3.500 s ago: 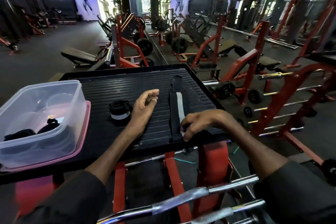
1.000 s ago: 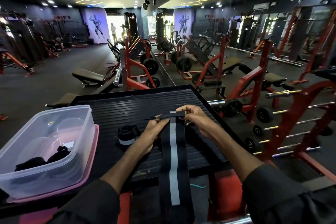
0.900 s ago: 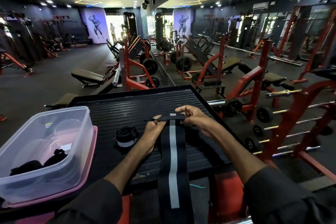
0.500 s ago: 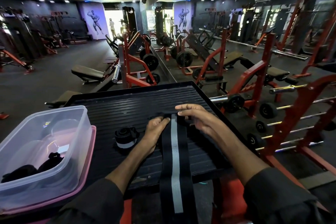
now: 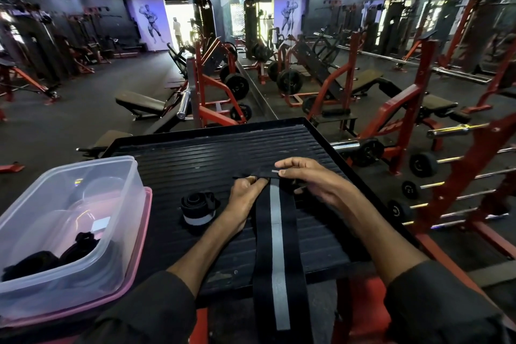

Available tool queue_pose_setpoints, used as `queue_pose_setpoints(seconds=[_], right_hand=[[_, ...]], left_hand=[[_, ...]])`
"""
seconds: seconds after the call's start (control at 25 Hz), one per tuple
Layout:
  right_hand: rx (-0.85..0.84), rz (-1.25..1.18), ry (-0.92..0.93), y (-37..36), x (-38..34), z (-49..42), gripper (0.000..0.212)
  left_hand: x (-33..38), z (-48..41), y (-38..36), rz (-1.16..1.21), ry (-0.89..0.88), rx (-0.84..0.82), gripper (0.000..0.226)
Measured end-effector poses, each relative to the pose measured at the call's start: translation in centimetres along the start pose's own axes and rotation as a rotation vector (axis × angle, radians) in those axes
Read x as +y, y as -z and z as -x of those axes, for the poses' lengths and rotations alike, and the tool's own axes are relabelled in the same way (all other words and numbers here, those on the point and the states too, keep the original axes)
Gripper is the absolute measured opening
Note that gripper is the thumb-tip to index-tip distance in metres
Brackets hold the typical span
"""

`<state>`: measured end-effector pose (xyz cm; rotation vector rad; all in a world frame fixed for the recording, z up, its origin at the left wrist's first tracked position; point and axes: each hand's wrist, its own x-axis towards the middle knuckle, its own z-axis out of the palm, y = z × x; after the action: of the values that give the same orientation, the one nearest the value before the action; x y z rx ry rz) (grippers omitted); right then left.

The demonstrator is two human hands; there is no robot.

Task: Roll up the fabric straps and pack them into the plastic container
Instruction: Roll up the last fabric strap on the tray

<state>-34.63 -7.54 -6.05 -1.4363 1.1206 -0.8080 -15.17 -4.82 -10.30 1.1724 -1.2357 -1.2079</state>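
Observation:
A long black fabric strap with a grey centre stripe (image 5: 275,246) lies lengthwise on the ribbed black platform (image 5: 212,153) and hangs over its near edge. My left hand (image 5: 245,195) and my right hand (image 5: 310,179) both pinch the strap's far end, which is folded over. A rolled black strap (image 5: 198,211) stands on the platform left of my left hand. The clear plastic container (image 5: 69,204) sits on a pink lid (image 5: 139,254) at the left, with dark rolled straps (image 5: 55,254) inside it.
Red machine frames and barbells (image 5: 446,176) stand close on the right. Weight benches (image 5: 139,103) and plate-loaded machines fill the floor beyond the platform. A mirror wall runs down the middle of the room.
The strap was pulled toward me until it hangs off the near edge, and both hands moved to its far end. That end was lowered to the platform and folded over.

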Motion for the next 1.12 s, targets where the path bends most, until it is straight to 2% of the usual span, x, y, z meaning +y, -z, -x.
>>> queue_pose_setpoints(seconds=[0.08,0.2,0.36,0.6,0.68,0.8,0.88,1.04,1.12], right_hand=[[0.005,-0.007,0.05,0.1,0.3,-0.2,0.023],[0.046,0.024,0.189,-0.2,0.9,-0.3,0.02],[0.064,0.147,0.401,0.0,1.4,-0.5,0.019],[0.138,0.255,0.464,-0.4,1.5,-0.3,0.022],[0.134,0.232,0.447,-0.2,1.5,-0.2,0.027],[0.116,0.143,0.41,-0.4,1.4,0.1,0.035],[0.101,0.019,0.346,-0.7,1.0,0.6,0.035],[-0.017,-0.278,0.077,-0.5,-0.2,1.7,0.028],[0.035,-0.425,-0.001,-0.5,-0.2,1.5,0.025]], left_hand=[[0.2,0.0,-0.1,-0.028,0.007,-0.013,0.038],[0.5,0.1,0.0,-0.001,-0.015,-0.077,0.027],[1.6,0.5,0.7,-0.022,0.005,-0.215,0.026],[2.1,0.7,0.7,-0.021,0.015,-0.152,0.023],[1.9,0.6,0.5,-0.069,-0.038,-0.112,0.02],[1.4,0.3,0.7,-0.224,-0.26,-0.074,0.019],[1.3,0.5,0.8,-0.259,-0.342,-0.057,0.017],[1.3,0.9,0.8,-0.182,-0.318,-0.052,0.014],[1.3,0.8,0.7,-0.149,-0.311,-0.058,0.014]])
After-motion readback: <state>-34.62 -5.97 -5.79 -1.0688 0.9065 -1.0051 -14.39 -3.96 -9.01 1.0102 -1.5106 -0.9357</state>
